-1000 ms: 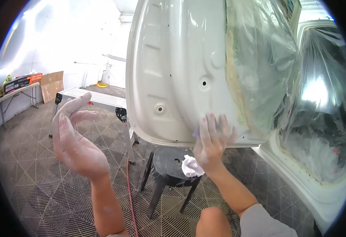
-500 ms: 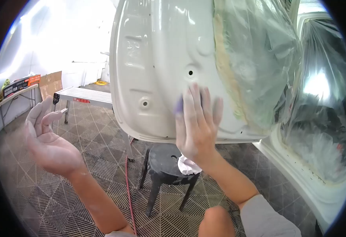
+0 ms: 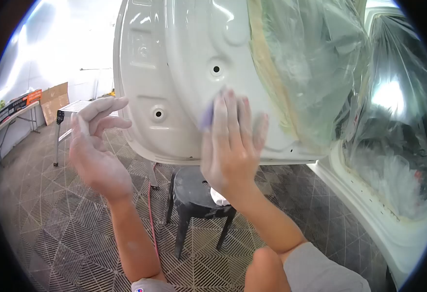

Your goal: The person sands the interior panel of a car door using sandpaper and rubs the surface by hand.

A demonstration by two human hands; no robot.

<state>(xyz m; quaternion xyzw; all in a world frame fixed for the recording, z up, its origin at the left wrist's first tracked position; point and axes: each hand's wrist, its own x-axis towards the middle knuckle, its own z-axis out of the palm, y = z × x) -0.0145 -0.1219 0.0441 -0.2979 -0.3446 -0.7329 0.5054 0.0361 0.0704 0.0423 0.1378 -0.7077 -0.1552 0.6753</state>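
Observation:
My right hand [image 3: 235, 141] lies flat, fingers up, against the lower part of a white car door panel [image 3: 189, 87]. Under its palm and fingers is a purple sanding pad [image 3: 207, 116]; only its left edge shows. White dust coats both hands. My left hand [image 3: 99, 146] is raised in front of the door's lower left edge, with fingers bent and thumb apart, holding nothing. Above my right fingertips is a round dark hole in the panel. Clear plastic sheeting [image 3: 315, 63], taped along its edge, covers the door's right side.
Below the door stands a black stool [image 3: 189, 190] with a crumpled white cloth [image 3: 218, 196] on it. A red hose [image 3: 152, 219] runs along the patterned floor. At left are a metal work platform [image 3: 74, 108] and a table with boxes [image 3: 18, 108]. Plastic-covered car body [image 3: 393, 121] fills the right.
My left hand has moved right, nearer the door edge, its fingers now pointing right. My right hand and the pad have shifted slightly left in view, as has the door, which also sits higher.

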